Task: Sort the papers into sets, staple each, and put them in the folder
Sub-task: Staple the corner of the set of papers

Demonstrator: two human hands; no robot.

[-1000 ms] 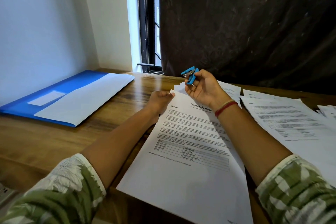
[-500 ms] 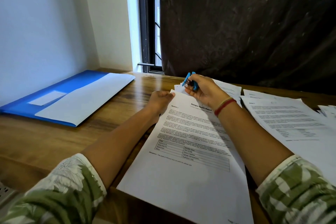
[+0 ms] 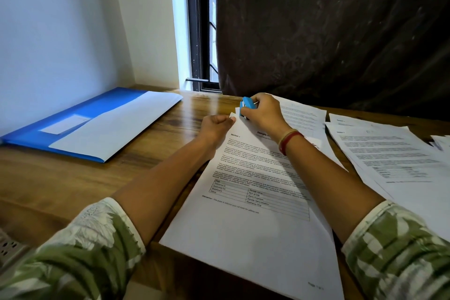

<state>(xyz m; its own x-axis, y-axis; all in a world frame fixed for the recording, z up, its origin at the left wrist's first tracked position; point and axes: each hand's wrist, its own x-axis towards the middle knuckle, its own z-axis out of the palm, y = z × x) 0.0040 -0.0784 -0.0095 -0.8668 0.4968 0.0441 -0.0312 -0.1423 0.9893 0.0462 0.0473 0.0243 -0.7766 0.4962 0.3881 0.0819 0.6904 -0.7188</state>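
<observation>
The stapler (image 3: 246, 105) sits within the fingers of the right hand (image 3: 261, 112), over the far left corner of the paper set (image 3: 255, 214) lying on the table (image 3: 60, 185). Fingers of the left hand (image 3: 215, 127) pinch that corner just left of it. The folder (image 3: 29, 136) lies well left of them, loose papers (image 3: 389, 153) to their right.

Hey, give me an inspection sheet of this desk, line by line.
Surface: wooden table.
Job's things: paper set in the middle; blue stapler at its far left corner; blue folder at left, white sheet on it; loose papers at right.
Clutter: possible socket strip at lower left edge.
Hands: left hand pinches the set's corner; right hand grips the stapler.
Cables: nothing seen.
Surroundings: white wall, window, dark curtain.
</observation>
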